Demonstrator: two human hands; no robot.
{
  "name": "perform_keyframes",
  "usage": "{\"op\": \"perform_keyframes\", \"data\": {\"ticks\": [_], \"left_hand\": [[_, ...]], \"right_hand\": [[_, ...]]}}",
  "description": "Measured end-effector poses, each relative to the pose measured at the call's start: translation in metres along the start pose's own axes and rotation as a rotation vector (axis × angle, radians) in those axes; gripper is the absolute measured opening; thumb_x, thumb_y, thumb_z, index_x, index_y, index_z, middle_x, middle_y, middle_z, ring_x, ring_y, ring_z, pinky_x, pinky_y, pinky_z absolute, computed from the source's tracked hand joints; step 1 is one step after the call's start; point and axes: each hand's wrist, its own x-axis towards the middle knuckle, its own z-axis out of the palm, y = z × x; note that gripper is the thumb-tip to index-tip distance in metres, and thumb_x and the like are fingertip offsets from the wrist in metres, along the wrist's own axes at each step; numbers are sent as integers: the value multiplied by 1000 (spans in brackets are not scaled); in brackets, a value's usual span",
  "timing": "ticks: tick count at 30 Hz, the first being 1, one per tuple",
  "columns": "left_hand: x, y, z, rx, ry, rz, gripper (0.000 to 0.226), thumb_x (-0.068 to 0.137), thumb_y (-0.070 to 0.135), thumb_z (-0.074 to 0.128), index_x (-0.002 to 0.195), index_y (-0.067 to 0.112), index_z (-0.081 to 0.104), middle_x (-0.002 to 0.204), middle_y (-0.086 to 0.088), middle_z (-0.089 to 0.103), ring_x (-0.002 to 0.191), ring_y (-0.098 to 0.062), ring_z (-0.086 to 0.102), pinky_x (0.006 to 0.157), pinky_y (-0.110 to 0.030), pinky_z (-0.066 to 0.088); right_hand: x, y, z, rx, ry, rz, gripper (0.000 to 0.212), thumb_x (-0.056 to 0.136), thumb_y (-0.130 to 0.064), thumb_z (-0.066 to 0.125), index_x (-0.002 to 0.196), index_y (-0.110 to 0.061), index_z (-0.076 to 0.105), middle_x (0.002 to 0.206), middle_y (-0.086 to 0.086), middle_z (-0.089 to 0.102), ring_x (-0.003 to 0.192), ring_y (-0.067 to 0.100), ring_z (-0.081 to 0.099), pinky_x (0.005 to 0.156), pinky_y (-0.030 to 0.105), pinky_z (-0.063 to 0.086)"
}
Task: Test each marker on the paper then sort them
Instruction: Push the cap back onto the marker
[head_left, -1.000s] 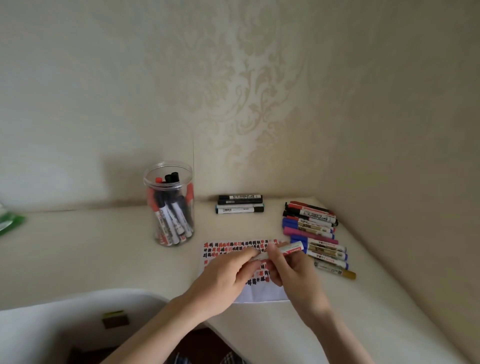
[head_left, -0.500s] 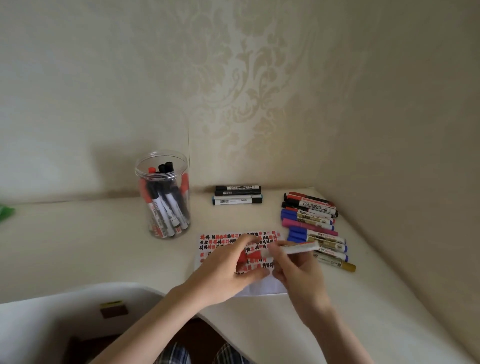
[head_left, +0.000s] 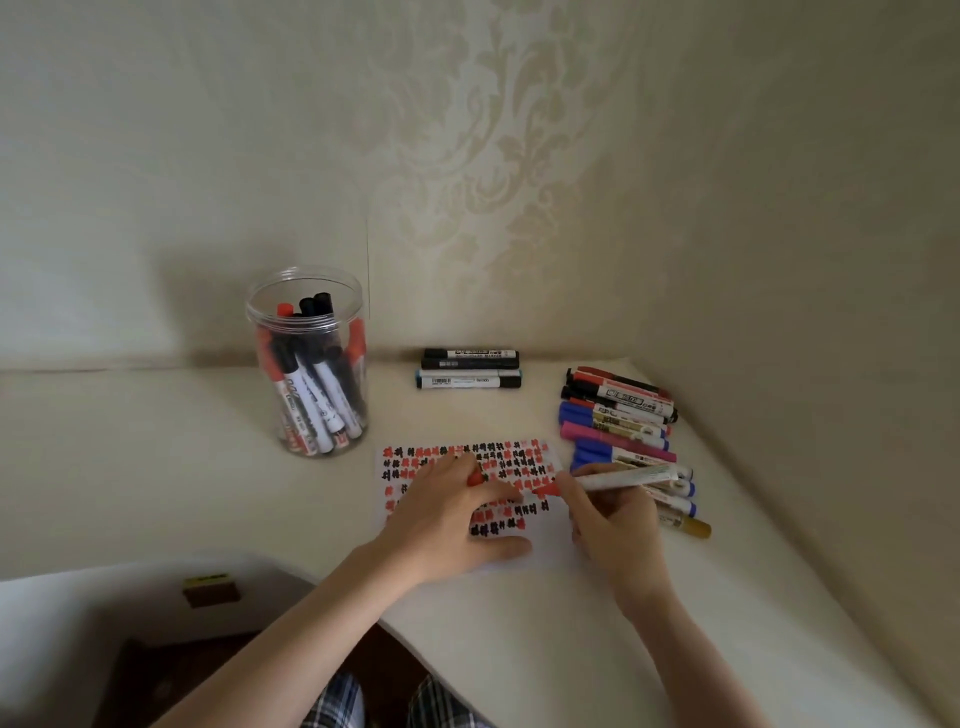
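Observation:
A white paper covered with red and black marks lies on the desk. My right hand grips a white-barrelled red marker, its uncapped red tip touching the paper near the right edge. My left hand rests on the paper and holds the marker's red cap between its fingers. A clear jar with several red and black markers stands at the back left.
A small stack of black markers lies by the back wall. A row of several mixed-colour markers lies at the right, ending in a gold one. The walls meet in a corner behind. The desk's curved front edge runs below my arms.
My hands pulled the cap off the red marker. The left hand came down onto the paper with the cap, and the right hand lowered the tip to the paper.

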Motion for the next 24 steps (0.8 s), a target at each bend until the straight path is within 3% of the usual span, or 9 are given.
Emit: {"op": "perform_keyframes", "data": {"ticks": [5, 13, 17, 21, 24], "left_hand": [[1, -7, 6, 38, 9, 1, 65, 75, 85, 42, 128, 49, 52, 108, 12, 43, 100, -8, 36, 86, -27, 36], [0, -5, 6, 52, 45, 25, 62, 77, 82, 43, 125, 45, 57, 103, 11, 43, 95, -9, 35, 77, -24, 29], [0, -4, 5, 57, 52, 47, 62, 77, 83, 39, 124, 46, 58, 96, 13, 37, 90, -8, 32, 75, -13, 22], [1, -5, 7, 75, 47, 39, 62, 77, 83, 38, 124, 48, 58, 97, 13, 39, 91, -8, 33, 73, -24, 26], [1, -6, 8, 82, 47, 34, 61, 78, 83, 39, 124, 48, 58, 97, 13, 38, 91, -7, 32, 74, -25, 26]], "right_hand": [[-1, 13, 4, -116, 60, -30, 7, 88, -25, 70, 83, -21, 68, 72, -8, 72, 64, 7, 68, 58, 27, 57], [-1, 16, 2, -236, 35, -31, 9, 85, -29, 73, 79, -23, 71, 70, -14, 70, 67, 4, 66, 59, 26, 54], [-1, 16, 3, -230, 40, -26, 11, 85, -29, 73, 77, -21, 71, 67, -10, 70, 66, 6, 66, 53, 20, 50], [-1, 19, 3, -249, 37, -32, 12, 84, -29, 73, 77, -20, 70, 67, -6, 69, 65, 10, 65, 50, 19, 48], [0, 21, 3, -261, 46, -33, 11, 84, -30, 74, 78, -21, 70, 68, -6, 70, 64, 8, 65, 50, 20, 48]]}}
